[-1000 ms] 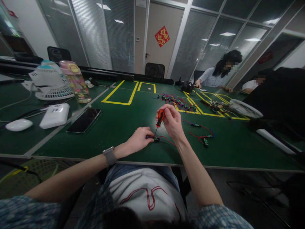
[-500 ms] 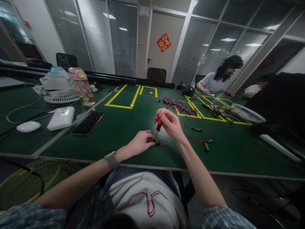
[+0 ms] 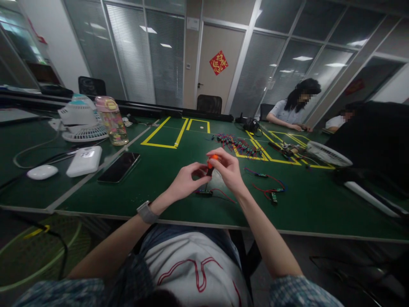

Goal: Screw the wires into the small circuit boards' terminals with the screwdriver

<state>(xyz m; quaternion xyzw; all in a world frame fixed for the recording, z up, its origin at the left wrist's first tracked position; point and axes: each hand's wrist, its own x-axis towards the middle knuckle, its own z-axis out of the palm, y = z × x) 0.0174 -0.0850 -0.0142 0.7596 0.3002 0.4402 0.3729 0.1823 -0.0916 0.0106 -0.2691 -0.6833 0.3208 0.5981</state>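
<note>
An orange-and-black screwdriver [image 3: 210, 171] stands near upright over a small green circuit board [image 3: 204, 192], its shaft pointing down at the board. The fingers of my right hand [image 3: 227, 167] are closed round the top of its handle. My left hand [image 3: 188, 181], with a watch on the wrist, pinches the lower black part of the handle between thumb and fingers. The board lies on the green table with a red wire [image 3: 225, 194] running off to the right. Whether the tip touches the board I cannot make out.
More wired boards [image 3: 273, 196] lie to the right, and a pile of them [image 3: 236, 143] farther back. At left are a phone [image 3: 119, 167], a white power bank [image 3: 84, 161], a bottle [image 3: 111, 121] and a small fan [image 3: 81, 119]. A co-worker [image 3: 290, 111] sits at the far right.
My left hand has let go of the circuit board and moved up to the screwdriver's handle. The screwdriver and my right hand have shifted slightly left.
</note>
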